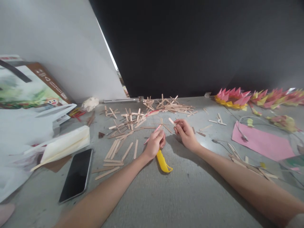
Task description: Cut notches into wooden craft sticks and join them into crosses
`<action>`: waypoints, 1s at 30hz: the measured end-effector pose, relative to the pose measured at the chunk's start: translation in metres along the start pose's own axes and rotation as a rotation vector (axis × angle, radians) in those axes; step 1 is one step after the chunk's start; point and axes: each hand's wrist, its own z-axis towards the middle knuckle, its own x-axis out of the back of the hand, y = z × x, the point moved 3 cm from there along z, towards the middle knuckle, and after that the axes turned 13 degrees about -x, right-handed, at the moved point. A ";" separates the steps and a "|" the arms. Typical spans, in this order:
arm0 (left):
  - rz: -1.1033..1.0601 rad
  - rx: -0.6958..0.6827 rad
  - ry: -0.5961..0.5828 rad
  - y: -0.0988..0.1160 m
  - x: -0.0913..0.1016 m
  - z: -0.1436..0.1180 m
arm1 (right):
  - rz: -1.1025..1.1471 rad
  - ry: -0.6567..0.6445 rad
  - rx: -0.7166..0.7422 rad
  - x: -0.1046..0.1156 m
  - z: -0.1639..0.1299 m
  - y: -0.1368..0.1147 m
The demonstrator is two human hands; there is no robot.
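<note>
My left hand [155, 143] is closed around a slim pink-and-white pen-like stick [157, 128], which pokes out above and to the left of the fingers. Just below that hand lies a yellow-handled utility knife [163, 162]; its upper end is hidden by the hand. Between the thumb and fingers of my right hand [185, 133] is a short wooden craft stick [171, 121], tilted up to the left. Beyond both hands stand and lie crossed craft-stick pieces [130, 118], with a heap of sticks [175, 107] behind. Loose craft sticks [114, 148] lie left of my left hand.
A phone [76, 175], a white plastic bag [21, 139] and a printed box [35, 82] occupy the left. Pink-and-yellow folded-paper rings [232, 98], pink paper [261, 141] and a cable [243, 136] are at right. A black panel [194, 47] rises behind.
</note>
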 end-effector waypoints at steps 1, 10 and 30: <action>-0.005 0.005 -0.011 0.000 0.000 0.000 | 0.008 -0.011 0.000 0.000 0.000 -0.001; 0.028 0.045 -0.109 0.000 0.000 -0.002 | 0.059 -0.031 -0.079 0.006 0.000 -0.001; -0.099 0.064 -0.208 -0.001 0.000 -0.001 | -0.025 -0.082 -0.041 0.005 0.000 0.010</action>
